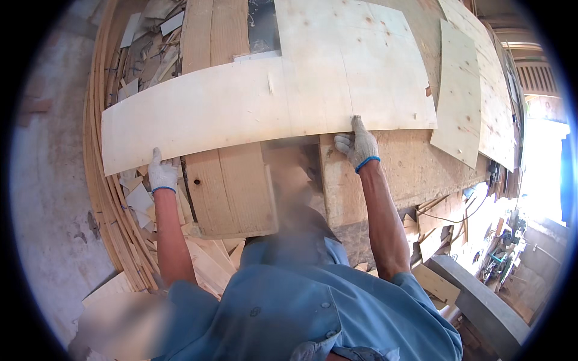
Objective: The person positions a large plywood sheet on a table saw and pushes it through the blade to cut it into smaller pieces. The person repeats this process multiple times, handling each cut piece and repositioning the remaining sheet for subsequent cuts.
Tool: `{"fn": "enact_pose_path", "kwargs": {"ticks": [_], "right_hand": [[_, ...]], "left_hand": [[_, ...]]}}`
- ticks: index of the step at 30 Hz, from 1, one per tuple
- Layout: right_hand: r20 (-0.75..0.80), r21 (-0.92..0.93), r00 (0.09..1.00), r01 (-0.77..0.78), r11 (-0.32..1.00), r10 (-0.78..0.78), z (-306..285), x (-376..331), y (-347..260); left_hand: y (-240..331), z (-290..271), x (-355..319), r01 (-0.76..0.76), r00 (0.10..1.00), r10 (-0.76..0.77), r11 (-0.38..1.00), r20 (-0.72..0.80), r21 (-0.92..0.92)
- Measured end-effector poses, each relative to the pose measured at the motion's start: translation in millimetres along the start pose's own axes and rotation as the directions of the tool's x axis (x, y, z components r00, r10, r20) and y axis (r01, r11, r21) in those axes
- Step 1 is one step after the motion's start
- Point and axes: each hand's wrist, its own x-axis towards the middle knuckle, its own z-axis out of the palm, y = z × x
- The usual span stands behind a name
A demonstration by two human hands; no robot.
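A pale plywood sheet (198, 111) lies in front of me, its long narrow part reaching left. On the right it meets a wider knotted plywood area (367, 57); I cannot tell whether both are one piece. My left hand (162, 173), in a white knit glove with a blue cuff, grips the near edge by the left end, thumb on top. Wearing a matching glove, my right hand (361, 144) holds the near edge farther right. Its thumb lies on the face and its fingers curl at the edge, partly hidden.
Wooden boards (232, 192) and a wide wooden worktop (391, 168) lie beneath, with a gap between them. Long thin wood strips (102, 156) run along the left beside scraps. More plywood (460, 90) lies right. A grey beam (478, 301) is at lower right.
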Motion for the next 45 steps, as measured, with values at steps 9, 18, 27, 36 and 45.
{"fn": "enact_pose_path", "kwargs": {"ticks": [9, 18, 27, 36, 45], "right_hand": [[0.033, 0.028, 0.999, 0.028, 0.999, -0.028, 9.3, 20.6, -4.3], [0.041, 0.037, 0.999, 0.026, 0.999, -0.027, 19.7, 19.2, -12.7], [-0.024, 0.058, 1.000, 0.015, 0.998, -0.014, 32.7, 26.8, -24.8], [-0.043, 0.043, 0.999, 0.011, 0.999, -0.010, 38.6, 25.5, -29.9], [-0.010, 0.099, 0.999, 0.037, 0.994, -0.036, 49.2, 32.3, -34.7]], "left_hand": [[1.4, 9.8, 24.9, 0.019, 0.998, -0.018, 1.000, -0.059, 0.021], [5.0, 19.4, 30.8, 0.036, 0.996, -0.036, 0.999, -0.076, 0.000], [-3.1, 27.3, 21.9, 0.034, 0.993, -0.022, 0.994, 0.113, -0.105], [1.2, 29.7, 29.0, 0.070, 0.993, -0.066, 0.996, 0.093, -0.045], [-7.4, 58.0, 19.5, 0.091, 0.983, -0.085, 0.995, 0.161, -0.033]]}}
